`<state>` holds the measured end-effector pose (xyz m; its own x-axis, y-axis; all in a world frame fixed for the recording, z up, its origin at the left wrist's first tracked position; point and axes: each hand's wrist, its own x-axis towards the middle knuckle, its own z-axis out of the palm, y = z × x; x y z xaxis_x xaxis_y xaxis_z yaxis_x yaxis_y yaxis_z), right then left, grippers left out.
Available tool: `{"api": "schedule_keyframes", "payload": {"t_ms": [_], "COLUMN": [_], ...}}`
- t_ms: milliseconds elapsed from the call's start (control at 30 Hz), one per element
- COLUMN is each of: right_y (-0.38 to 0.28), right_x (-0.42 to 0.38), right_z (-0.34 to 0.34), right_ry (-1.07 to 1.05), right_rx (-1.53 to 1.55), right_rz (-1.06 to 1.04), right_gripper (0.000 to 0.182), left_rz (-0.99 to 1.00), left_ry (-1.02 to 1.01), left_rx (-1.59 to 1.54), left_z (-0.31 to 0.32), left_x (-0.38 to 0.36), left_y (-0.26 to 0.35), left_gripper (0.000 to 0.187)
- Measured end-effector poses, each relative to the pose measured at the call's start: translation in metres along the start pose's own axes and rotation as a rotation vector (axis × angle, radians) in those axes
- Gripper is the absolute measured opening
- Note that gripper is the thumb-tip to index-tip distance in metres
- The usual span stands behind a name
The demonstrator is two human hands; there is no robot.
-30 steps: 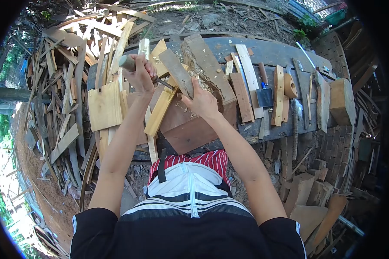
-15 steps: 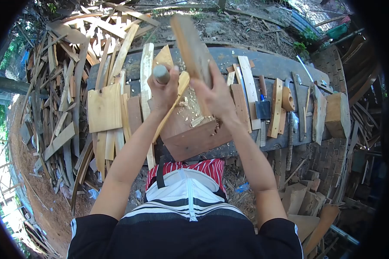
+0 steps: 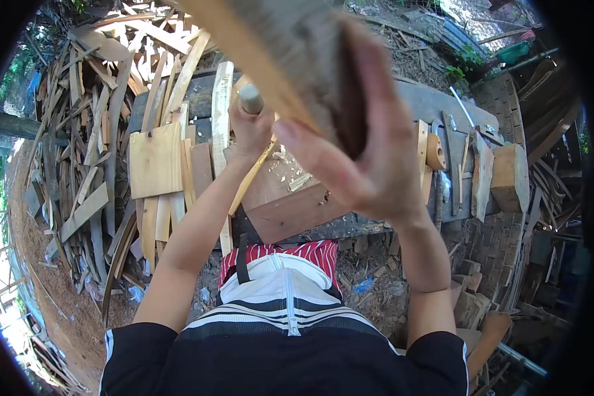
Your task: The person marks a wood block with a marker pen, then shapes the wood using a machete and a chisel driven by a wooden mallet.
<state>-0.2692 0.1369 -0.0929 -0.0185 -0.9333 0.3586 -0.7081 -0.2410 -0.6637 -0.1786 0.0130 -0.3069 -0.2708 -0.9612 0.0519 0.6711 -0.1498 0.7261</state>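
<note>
My right hand (image 3: 369, 152) grips a thick wooden block (image 3: 270, 53), raised close to the camera and blurred by motion. My left hand (image 3: 252, 129) is closed around a tool with a round grey end (image 3: 250, 98); the tool's lower part is hidden. A thin yellowish wooden strip (image 3: 249, 179) slants down beside my left hand. Below the hands, a reddish-brown wooden block (image 3: 297, 214) lies on the dark bench, with pale shavings (image 3: 298, 182) on top.
A square light board (image 3: 156, 162) and several strips lie on the bench's left. To the right are a cylindrical wooden piece (image 3: 435, 152) and a chunky block (image 3: 510, 178). Scrap wood (image 3: 86, 152) is heaped at the far left.
The block in my right hand has risen toward the camera and now looks much larger. My left hand stays near the same place, still round the tool.
</note>
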Motion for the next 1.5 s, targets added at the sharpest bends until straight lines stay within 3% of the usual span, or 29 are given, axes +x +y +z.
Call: {"api": "schedule_keyframes", "payload": {"t_ms": [67, 100, 133, 233, 333, 400, 467, 533, 700, 867, 933, 1133, 1233, 1300, 1433, 1500], "right_y": [0.007, 0.016, 0.020, 0.045, 0.043, 0.070, 0.122, 0.149, 0.151, 0.155, 0.151, 0.149, 0.150, 0.150, 0.148, 0.151], "right_x": [0.007, -0.005, -0.012, -0.012, -0.019, -0.024, -0.040, -0.054, -0.079, -0.084, -0.081, -0.076, -0.078, -0.082, -0.084, -0.085], "right_z": [0.015, 0.014, 0.014, 0.013, 0.017, 0.040, 0.075, 0.100, 0.139, 0.144, 0.143, 0.151, 0.150, 0.146, 0.144, 0.146], "right_ry": [0.448, 0.226, -0.213, -0.210, -0.195, -0.009, -0.029, -0.238, -0.226, -0.122, -0.202, -0.159, -0.151, -0.148, -0.166, -0.155], "right_rx": [0.231, 0.004, -0.193, -0.082, 0.150, 0.134, 0.035, -0.133, -0.237, -0.259, -0.228, -0.210, -0.229, -0.242, -0.283, -0.295], "right_rz": [-0.338, -0.128, 0.219, 0.195, 0.359, 0.494, 0.544, 0.613, 0.634, 0.615, 0.660, 0.649, 0.657, 0.659, 0.648, 0.636], "right_gripper": [0.067, 0.078, 0.064, 0.067, 0.070, 0.075, 0.076, 0.077, 0.080, 0.078, 0.077, 0.076, 0.075, 0.076, 0.077, 0.078], "left_rz": [0.007, 0.021, 0.276, 0.373, 0.267, 0.158, 0.235, 0.129, -0.023, -0.050, -0.078, -0.137, -0.146, -0.110, -0.059, 0.056], "left_ry": [0.032, 0.043, -0.097, -0.061, -0.058, -0.040, -0.078, -0.017, -0.020, 0.055, 0.096, 0.173, 0.163, -0.017, -0.143, -0.154], "left_rx": [-0.003, -0.007, 0.520, 0.610, 0.552, 0.676, 0.712, 0.473, 0.355, 0.253, 0.130, 0.074, 0.099, 0.280, 0.418, 0.694], "left_z": [0.005, 0.009, 0.003, 0.035, 0.027, 0.030, 0.019, 0.023, 0.014, -0.001, -0.017, -0.048, -0.036, -0.001, 0.035, 0.039], "left_x": [-0.002, -0.002, -0.005, -0.007, -0.015, -0.016, -0.008, -0.003, 0.013, 0.031, 0.044, 0.075, 0.069, 0.040, 0.008, -0.009], "left_y": [0.002, 0.005, 0.022, 0.044, 0.037, 0.041, 0.036, 0.044, 0.067, 0.064, 0.064, 0.071, 0.071, 0.065, 0.053, 0.046], "left_gripper": [0.014, 0.014, 0.012, 0.012, 0.013, 0.014, 0.016, 0.020, 0.021, 0.021, 0.024, 0.026, 0.025, 0.024, 0.024, 0.023]}}
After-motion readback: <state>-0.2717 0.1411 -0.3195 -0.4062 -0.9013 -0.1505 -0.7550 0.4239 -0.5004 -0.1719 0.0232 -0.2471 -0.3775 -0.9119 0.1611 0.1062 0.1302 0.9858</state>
